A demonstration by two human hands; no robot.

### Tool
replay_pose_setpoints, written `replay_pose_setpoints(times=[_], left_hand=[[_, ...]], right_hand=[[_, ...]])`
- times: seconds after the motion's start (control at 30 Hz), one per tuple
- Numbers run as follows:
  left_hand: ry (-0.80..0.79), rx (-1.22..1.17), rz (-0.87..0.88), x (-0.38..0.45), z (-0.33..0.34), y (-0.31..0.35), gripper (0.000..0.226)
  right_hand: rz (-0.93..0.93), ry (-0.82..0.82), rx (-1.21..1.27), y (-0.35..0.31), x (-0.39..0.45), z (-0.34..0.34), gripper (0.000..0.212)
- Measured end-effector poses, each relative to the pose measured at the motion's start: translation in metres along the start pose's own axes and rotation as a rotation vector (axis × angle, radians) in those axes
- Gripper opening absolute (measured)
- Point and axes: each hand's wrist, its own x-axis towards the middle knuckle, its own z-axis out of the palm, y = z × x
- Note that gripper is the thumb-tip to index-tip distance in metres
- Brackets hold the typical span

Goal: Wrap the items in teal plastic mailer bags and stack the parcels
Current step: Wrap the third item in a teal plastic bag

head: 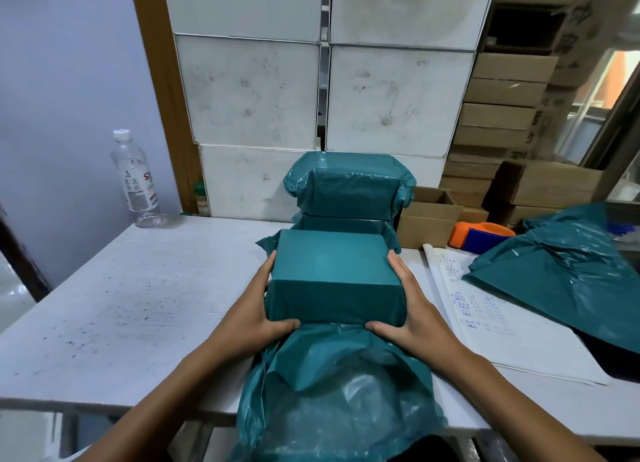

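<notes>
The head camera looks down on a box-shaped item inside a teal mailer bag, lying on the white worktop directly between the two hands. The left hand is spread flat against the left side of the box, its thumb hooked round the near lower edge; the right hand mirrors it on the right side, thumb tucked in at the near edge as well, so both are pressing inward and neither is pinching the film. The plastic lies taut and smooth over the top and front of the box, which suggests a stiff, square-cornered carton beneath that will hold its shape under a firm squeeze. The film itself looks thin, glossy and slippery, so a hold on the flat sides through the plastic should be safer than pulling the loose material. The open tail of the bag spills slack and crumpled toward the person, over the near edge of the worktop below the wrists; it is soft and would fold easily. Weight cannot be judged for certain, though the relaxed fingers hint at something light. Just beyond the fingertips stand the wrapped parcels, one upon another, and a heap of spare bags lies well to the right of the right hand.
</notes>
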Motion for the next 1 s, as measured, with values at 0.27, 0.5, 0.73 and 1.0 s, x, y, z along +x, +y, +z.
replay_pose_setpoints(times=[0.27,0.5,0.73,1.0], left_hand=[[0.017,0.131,-0.008,0.015,-0.002,0.003,0.118],[0.050,0.195,0.004,0.025,0.000,0.001,0.118],[0.053,0.043,0.003,0.027,0.001,-0.010,0.113],[0.154,-0.117,-0.006,0.014,-0.013,-0.007,0.116]], right_hand=[[0.040,0.011,0.023,0.006,0.017,0.004,0.119],[0.051,0.014,-0.009,0.010,0.030,0.003,0.119],[0.059,0.018,0.063,0.009,0.029,0.003,0.119],[0.172,0.088,0.333,-0.012,0.005,-0.021,0.113]])
